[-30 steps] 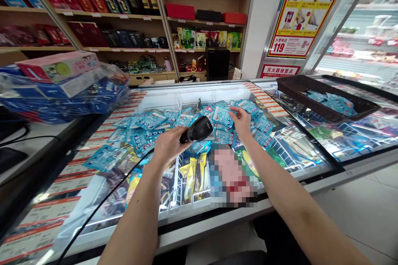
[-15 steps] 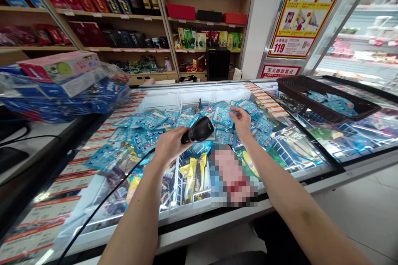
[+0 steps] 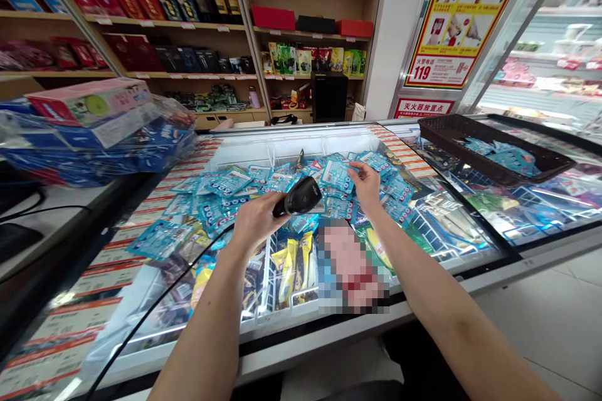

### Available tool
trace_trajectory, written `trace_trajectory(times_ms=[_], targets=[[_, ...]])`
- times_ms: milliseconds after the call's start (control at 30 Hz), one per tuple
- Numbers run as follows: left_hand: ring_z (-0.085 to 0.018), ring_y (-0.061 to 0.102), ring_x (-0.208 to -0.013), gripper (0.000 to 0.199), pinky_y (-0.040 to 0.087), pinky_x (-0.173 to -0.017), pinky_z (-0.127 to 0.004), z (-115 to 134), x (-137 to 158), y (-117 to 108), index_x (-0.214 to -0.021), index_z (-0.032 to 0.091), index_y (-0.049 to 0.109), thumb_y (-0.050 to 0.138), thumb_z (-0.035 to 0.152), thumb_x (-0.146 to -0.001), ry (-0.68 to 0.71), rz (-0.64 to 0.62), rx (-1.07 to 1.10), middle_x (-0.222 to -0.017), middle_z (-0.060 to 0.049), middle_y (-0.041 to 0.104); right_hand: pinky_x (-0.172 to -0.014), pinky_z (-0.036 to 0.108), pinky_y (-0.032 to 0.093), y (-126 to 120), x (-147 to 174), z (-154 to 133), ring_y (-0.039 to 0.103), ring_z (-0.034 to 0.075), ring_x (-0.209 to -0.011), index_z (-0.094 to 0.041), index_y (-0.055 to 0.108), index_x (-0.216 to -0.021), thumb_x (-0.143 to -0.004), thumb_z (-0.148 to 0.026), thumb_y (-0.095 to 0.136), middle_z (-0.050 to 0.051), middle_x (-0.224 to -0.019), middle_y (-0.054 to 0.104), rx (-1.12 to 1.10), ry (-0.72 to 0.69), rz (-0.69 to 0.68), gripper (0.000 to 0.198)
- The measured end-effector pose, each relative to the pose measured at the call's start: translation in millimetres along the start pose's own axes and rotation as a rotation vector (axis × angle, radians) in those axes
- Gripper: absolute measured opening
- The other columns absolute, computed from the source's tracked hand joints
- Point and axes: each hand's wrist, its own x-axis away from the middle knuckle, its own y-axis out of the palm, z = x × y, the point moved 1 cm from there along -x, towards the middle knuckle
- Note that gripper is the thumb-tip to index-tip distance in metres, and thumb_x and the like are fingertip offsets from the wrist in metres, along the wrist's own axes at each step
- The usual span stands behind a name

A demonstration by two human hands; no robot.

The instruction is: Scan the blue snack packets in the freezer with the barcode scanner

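My left hand [image 3: 258, 218] is wrapped round the handle of a black barcode scanner [image 3: 303, 196], its head pointing right over a heap of small blue packets. A black cable [image 3: 181, 279] runs from the scanner down to the lower left. With thumb and fingers closed, my right hand [image 3: 365, 185] pinches the right edge of one blue packet [image 3: 337, 174] on the heap. More blue packets [image 3: 230, 182] lie spread over the glass top of a chest freezer, some overlapping. A blurred-out pinkish object [image 3: 350, 257] lies near the freezer's front edge, below my hands.
A brown basket [image 3: 531, 178] holding several blue packets stands on the freezer at right. Plastic-wrapped boxes [image 3: 94, 138] are stacked at left. Yellow packages [image 3: 294, 269] show through the freezer glass. Stocked shelves [image 3: 188, 24] line the back wall.
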Motion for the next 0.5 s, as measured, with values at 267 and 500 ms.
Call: trace_trajectory(times_ms=[267,500], targets=[[-0.021,0.062,-0.087,0.036,0.037,-0.06,-0.027,-2,0,0,-0.109,0.028,0.058,0.052,0.041,-0.077,-0.092,0.012,-0.078,-0.104,-0.001,0.066,-0.071,0.03,0.045,-8,-6,13,0.054,0.015,-0.074,-0.017,0.064,-0.097,-0.081,-0.039,0.05,0.006,-0.096,0.062,0.024,-0.004,0.122,0.03],[-0.021,0.061,-0.086,0.036,0.033,-0.056,-0.027,-6,0,-3,-0.108,0.028,0.059,0.049,0.046,-0.078,-0.22,0.128,-0.122,-0.106,-0.001,0.065,-0.082,0.032,0.045,-9,-6,9,0.051,0.019,-0.098,-0.014,0.063,-0.102,-0.081,-0.035,0.053,0.011,-0.109,0.053,0.249,-0.063,0.135,0.032]])
